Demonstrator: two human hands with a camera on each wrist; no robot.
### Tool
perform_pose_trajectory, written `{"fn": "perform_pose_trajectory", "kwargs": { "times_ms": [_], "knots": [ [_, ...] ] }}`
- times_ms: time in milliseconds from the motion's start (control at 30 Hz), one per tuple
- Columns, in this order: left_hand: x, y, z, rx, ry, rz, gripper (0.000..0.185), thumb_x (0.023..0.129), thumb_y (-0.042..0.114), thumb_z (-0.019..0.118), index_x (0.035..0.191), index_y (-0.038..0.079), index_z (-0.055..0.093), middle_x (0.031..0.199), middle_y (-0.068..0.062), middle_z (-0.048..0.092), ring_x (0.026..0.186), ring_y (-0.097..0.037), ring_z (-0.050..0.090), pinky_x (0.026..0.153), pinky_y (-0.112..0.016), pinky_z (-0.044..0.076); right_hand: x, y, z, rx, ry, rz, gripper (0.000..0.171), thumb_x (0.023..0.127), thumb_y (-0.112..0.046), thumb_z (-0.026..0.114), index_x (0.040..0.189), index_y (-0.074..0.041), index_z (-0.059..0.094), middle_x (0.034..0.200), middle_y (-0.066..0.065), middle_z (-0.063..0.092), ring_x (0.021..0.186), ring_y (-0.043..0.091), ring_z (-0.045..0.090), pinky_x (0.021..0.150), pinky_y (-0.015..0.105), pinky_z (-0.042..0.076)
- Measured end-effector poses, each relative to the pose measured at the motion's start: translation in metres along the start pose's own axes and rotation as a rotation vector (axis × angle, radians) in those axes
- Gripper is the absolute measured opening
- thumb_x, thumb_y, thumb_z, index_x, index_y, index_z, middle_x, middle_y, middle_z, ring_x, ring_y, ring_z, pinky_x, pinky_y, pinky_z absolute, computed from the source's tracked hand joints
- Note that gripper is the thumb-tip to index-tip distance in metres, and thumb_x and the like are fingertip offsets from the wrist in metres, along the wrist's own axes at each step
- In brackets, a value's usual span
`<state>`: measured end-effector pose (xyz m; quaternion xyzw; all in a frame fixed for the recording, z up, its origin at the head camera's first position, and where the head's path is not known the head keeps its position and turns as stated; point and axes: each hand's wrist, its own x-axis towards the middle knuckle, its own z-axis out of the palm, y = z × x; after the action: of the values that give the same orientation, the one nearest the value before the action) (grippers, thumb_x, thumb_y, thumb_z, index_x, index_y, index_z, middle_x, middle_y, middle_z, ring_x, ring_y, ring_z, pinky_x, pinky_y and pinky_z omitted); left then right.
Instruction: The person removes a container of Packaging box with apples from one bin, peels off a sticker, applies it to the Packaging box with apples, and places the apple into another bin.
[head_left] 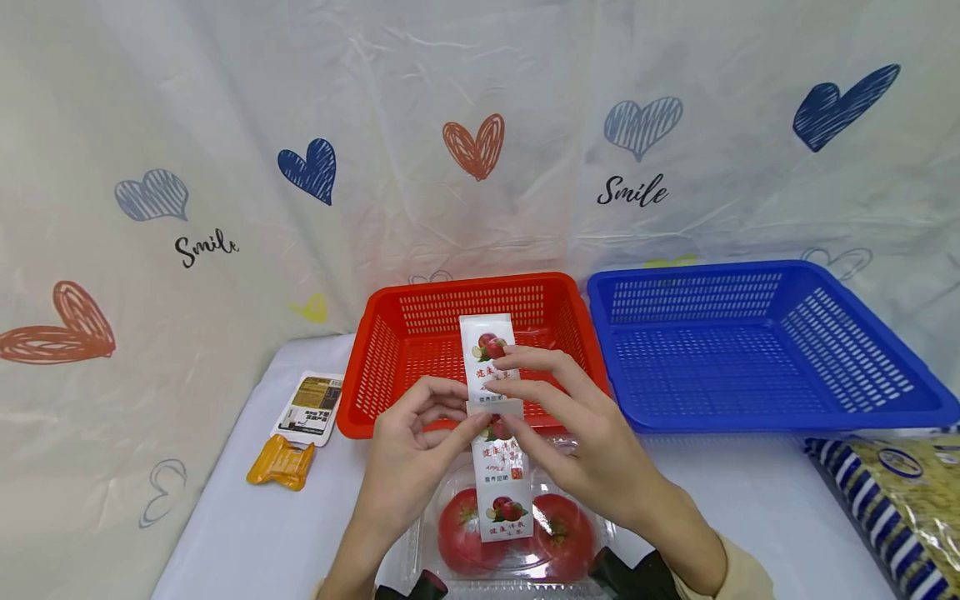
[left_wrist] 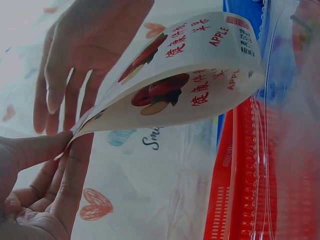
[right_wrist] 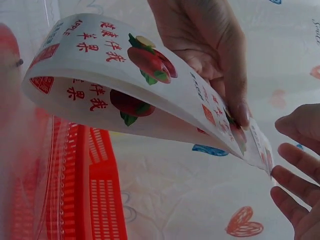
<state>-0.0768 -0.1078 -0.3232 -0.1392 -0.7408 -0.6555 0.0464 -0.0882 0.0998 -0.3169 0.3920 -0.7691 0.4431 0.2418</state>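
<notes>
Both hands up over the clear tomato box [head_left: 517, 533] on the tabletop [head_left: 247, 533]: left hand [head_left: 408, 454] and right hand [head_left: 577, 433] each have a pinching grip on the apple label strip [head_left: 495, 417], in front of the red basket [head_left: 375, 367]

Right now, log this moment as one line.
left hand: pinches label | right hand: pinches label | label: looped over tomato box | red basket: behind
</notes>
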Motion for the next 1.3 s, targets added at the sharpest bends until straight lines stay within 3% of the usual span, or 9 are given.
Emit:
{"fn": "perform_pose_trajectory", "kwargs": {
  "times_ms": [267,533,733,933,1300],
  "knots": [
    [-0.0004,-0.0005,0.0009,-0.019,-0.038,0.062,0.03,0.089,0.0,0.082,0.115,0.001,0.067,0.103,-0.015,0.07,0.09,-0.023,0.075,0.078,-0.037,0.064,-0.0019,0.0046,0.0015,-0.054,-0.036,-0.038,0.054,0.078,0.01,0.084,0.129,-0.006,0.072,0.134,0.009,0.063,0.124,0.027,0.064,0.101,0.02,0.051],
    [-0.002,-0.0014,-0.0003,-0.057,-0.074,0.103,0.026,0.089,-0.004,0.08,0.111,-0.001,0.068,0.103,-0.015,0.071,0.09,-0.022,0.073,0.078,-0.038,0.064,-0.0034,0.0031,0.0,0.011,-0.055,0.01,0.047,0.081,0.008,0.084,0.125,-0.006,0.075,0.121,0.003,0.071,0.11,0.018,0.071,0.09,0.021,0.058],
    [-0.0028,-0.0026,-0.0019,-0.02,-0.085,0.119,0.024,0.089,-0.004,0.08,0.11,0.0,0.07,0.101,-0.013,0.073,0.09,-0.022,0.075,0.079,-0.036,0.064,-0.0043,0.0046,0.0004,0.06,-0.042,-0.015,0.045,0.079,0.013,0.083,0.12,-0.005,0.077,0.111,0.004,0.074,0.099,0.019,0.073,0.084,0.022,0.06],
    [-0.0047,-0.0029,-0.004,0.01,-0.103,0.122,0.023,0.088,-0.003,0.08,0.108,0.002,0.07,0.101,-0.012,0.073,0.091,-0.022,0.076,0.079,-0.035,0.064,-0.0057,0.0025,-0.0013,0.153,-0.049,0.032,0.039,0.082,0.013,0.081,0.116,-0.005,0.079,0.109,0.002,0.074,0.097,0.016,0.074,0.08,0.024,0.061],
    [-0.0062,-0.0029,-0.0029,0.058,-0.114,0.174,0.023,0.087,-0.005,0.08,0.108,0.002,0.07,0.101,-0.01,0.073,0.091,-0.019,0.075,0.077,-0.033,0.064,-0.0065,0.0035,-0.0038,0.161,-0.014,0.06,0.035,0.084,0.014,0.078,0.112,-0.006,0.078,0.105,0.002,0.077,0.095,0.017,0.074,0.081,0.026,0.062]
  ]
}}
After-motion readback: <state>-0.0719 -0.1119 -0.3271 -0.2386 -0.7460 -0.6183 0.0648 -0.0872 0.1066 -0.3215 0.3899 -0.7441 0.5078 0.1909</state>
